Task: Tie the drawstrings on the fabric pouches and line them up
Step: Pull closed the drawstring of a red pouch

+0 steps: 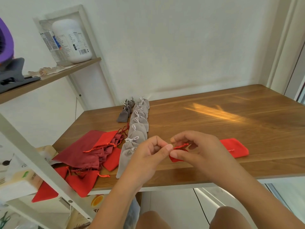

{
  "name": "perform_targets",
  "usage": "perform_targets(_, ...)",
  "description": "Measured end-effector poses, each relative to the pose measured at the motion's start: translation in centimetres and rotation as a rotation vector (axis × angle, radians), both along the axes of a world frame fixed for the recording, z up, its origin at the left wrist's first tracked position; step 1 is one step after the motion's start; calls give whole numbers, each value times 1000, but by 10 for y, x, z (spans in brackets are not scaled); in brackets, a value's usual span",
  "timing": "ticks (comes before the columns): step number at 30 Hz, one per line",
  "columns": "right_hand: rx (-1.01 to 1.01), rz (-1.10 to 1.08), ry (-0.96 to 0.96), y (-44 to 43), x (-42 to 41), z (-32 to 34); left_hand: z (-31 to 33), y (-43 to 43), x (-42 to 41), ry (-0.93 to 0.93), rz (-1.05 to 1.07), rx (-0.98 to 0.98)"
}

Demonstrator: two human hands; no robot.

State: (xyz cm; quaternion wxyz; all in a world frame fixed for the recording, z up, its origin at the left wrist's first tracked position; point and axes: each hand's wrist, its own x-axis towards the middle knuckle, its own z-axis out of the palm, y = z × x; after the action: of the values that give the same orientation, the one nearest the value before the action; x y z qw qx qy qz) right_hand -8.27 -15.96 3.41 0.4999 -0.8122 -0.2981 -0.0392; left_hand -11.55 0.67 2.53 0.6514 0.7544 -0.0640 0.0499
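Step in hand: tying cord point(181, 146) of red pouch point(234, 147), which lies on worktop point(214, 121) near front edge. Left hand point(148, 156) pinches cord end; right hand point(198, 151) pinches cord at pouch mouth. Next, likely: pull knot snug, line pouch up by grey row point(137, 134). Red pile point(99, 154) at left looks untied.
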Motion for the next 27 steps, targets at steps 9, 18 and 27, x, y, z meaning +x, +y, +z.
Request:
perform_targets(9, -88, -149, -105, -1, 1, -1, -4, 1, 2, -2, 35, 125)
perform_targets(18, -45, -184, -564, 5, -7, -30, 1, 3, 1, 273, 41, -265)
perform_targets(27, -41, 36, -674, -11, -2, -23, 12, 6, -5, 368, -83, -378)
